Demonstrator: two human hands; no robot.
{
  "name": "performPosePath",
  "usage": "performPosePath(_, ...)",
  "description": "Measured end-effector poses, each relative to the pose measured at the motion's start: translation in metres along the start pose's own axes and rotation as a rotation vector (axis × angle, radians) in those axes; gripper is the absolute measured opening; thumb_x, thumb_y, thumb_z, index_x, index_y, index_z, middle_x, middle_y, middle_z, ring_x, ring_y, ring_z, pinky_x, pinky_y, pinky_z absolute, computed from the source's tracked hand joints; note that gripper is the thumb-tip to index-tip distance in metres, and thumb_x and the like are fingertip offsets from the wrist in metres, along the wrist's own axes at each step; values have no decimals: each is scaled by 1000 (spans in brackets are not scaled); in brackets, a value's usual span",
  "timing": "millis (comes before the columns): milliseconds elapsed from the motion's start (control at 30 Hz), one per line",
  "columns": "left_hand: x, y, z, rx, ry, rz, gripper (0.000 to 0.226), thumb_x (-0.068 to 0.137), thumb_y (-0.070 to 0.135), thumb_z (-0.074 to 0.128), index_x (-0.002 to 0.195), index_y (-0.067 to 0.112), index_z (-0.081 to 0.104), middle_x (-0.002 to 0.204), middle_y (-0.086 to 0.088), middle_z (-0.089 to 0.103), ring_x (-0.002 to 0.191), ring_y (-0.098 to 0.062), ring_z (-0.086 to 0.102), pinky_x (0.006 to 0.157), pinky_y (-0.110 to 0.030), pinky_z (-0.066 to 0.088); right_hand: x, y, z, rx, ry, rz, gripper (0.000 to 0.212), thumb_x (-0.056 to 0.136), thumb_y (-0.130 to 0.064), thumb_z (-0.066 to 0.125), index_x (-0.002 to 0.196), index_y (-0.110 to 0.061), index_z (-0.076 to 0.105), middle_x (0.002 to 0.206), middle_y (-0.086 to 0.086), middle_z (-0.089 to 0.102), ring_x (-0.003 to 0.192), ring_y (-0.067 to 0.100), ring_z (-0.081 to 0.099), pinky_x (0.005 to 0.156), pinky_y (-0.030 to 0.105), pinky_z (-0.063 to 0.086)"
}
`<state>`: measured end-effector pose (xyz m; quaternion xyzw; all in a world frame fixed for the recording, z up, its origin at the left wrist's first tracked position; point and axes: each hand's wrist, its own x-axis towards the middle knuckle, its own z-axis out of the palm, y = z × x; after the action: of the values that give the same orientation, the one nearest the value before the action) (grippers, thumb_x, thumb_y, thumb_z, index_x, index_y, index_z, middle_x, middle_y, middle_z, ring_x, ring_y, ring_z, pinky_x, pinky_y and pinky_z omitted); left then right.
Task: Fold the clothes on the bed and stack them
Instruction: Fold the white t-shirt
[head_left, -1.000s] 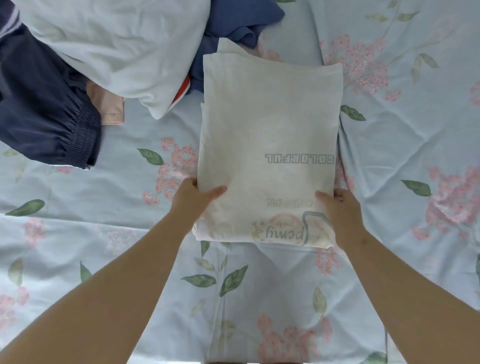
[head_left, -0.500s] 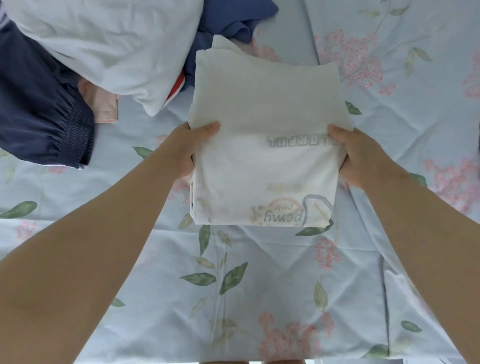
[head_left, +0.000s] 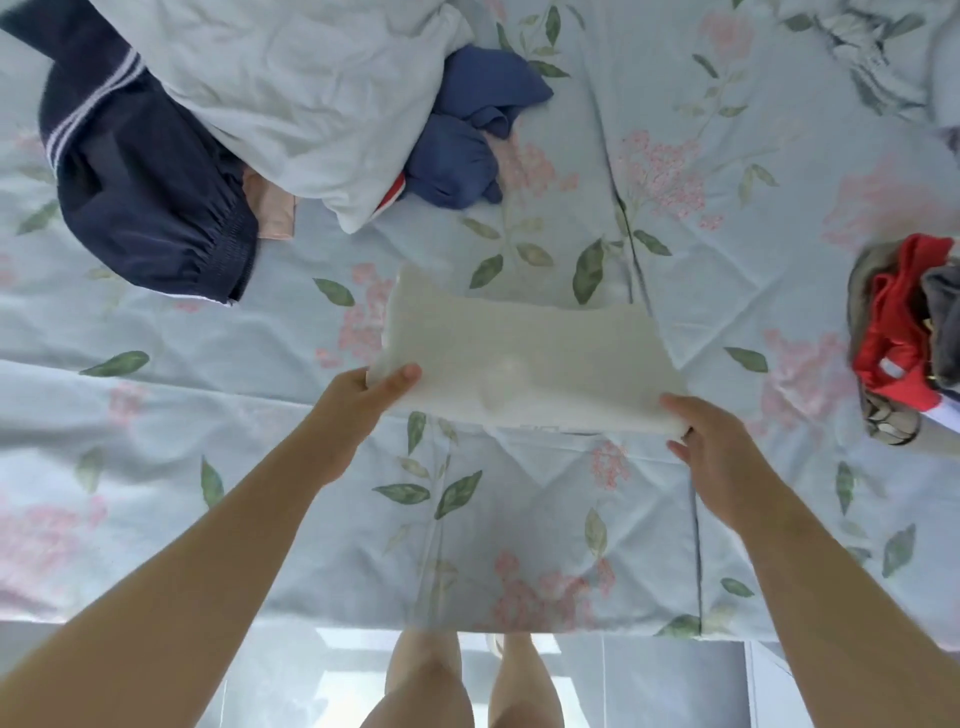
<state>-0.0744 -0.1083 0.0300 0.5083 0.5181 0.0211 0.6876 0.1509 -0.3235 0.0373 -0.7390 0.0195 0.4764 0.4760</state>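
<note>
1. Hands: left hand (head_left: 363, 395) pinches the near-left corner of the folded white shirt (head_left: 519, 353), thumb on top. Right hand (head_left: 711, 441) grips the near-right corner, thumb on top, fingers curled under. Neither hand holds anything else.
2. Shirt position: over the middle of the bed (head_left: 519, 519), spanning the gap between the 2 hands. It looks lifted off the sheet, with the far edge hanging free. It touches no other garment.
3. Step, my read: carry the folded shirt to the stack. Likely target is the red and grey pile (head_left: 898, 338) at the right edge of the bed, well apart from the shirt.
4. Carry: hold the 2 hands level and evenly spread, with light tension only. Pulling too hard will shear the layers and lose the fold lines.
5. The far edge has no support. Move slowly, or slide the fingers deeper underneath, so it doesn't flop open.
6. Landing: touch the far edge down first, then lower the near edge. Line up with the pile's edges, release both corners together, and smooth once.
7. Risk: the pile looks lumpy and the red piece is bunched, so the shirt may sit tilted or slide off. Flattening needs 1 free hand, so park the shirt just beside the pile first if so.
8. Not yet folded: navy shorts (head_left: 140, 208), pale garment (head_left: 291, 88) and blue garment (head_left: 462, 150), heaped at the far left, off the carry path.
</note>
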Motion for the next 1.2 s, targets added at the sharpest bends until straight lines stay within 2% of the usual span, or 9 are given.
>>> performPosePath(67,-13,-40,2,109,57,-132,39,83,39,69,103,6,64,94,0,67,91,-17,60,78,-22,43,-17,31,5,-98,-18,103,23,66,-43,65,82,-27,62,100,-8,57,113,18,50,93,29,32)
performPosePath(133,-23,-77,4,182,86,-244,36,87,34,63,106,3,65,97,-5,67,91,-19,58,78,-24,39,-28,60,10,-112,-40,222,37,51,-44,69,80,-24,58,89,-12,55,93,10,53,86,25,31)
performPosePath(233,-29,-109,7,196,110,-348,33,89,33,62,107,5,63,98,-4,62,93,-20,54,79,-27,36,-31,93,17,-173,-72,355,12,83,-24,67,82,-16,58,88,-1,59,78,8,50,78,27,34)
performPosePath(400,3,-113,14,380,223,-333,49,84,43,67,113,8,50,103,-6,58,96,-27,54,78,-35,43,-4,106,24,-272,30,389,29,90,-28,61,109,-8,52,102,6,56,93,22,47,73,30,37)
performPosePath(633,54,-98,35,535,371,-232,89,74,49,73,144,20,25,140,-6,32,129,-32,31,104,-51,35,45,109,49,-283,371,275,71,76,-39,71,133,-15,36,127,9,43,111,33,48,92,45,45)
performPosePath(767,57,-102,36,349,248,-254,89,72,41,78,139,14,25,130,-6,45,115,-30,49,95,-46,45,49,115,58,-134,349,233,50,77,-30,73,115,-12,45,113,6,58,99,27,57,79,36,48)
performPosePath(933,53,-84,31,215,81,-298,69,68,37,83,125,13,50,115,-4,63,102,-27,61,92,-48,50,30,105,45,-79,244,168,23,85,-22,67,104,-12,59,92,0,64,85,21,59,73,32,48)
performPosePath(1100,26,-51,70,141,32,-232,84,53,48,84,123,17,51,113,-3,64,101,-28,62,90,-51,51,3,86,4,28,272,98,17,88,-20,65,102,-12,60,87,-1,66,78,16,61,68,27,49)
performPosePath(1200,13,-36,116,111,1,-212,57,70,32,82,115,15,51,109,-6,64,97,-29,63,88,-51,52,-11,73,-44,20,292,63,11,90,-19,62,99,-14,58,85,-2,64,74,12,59,62,25,46)
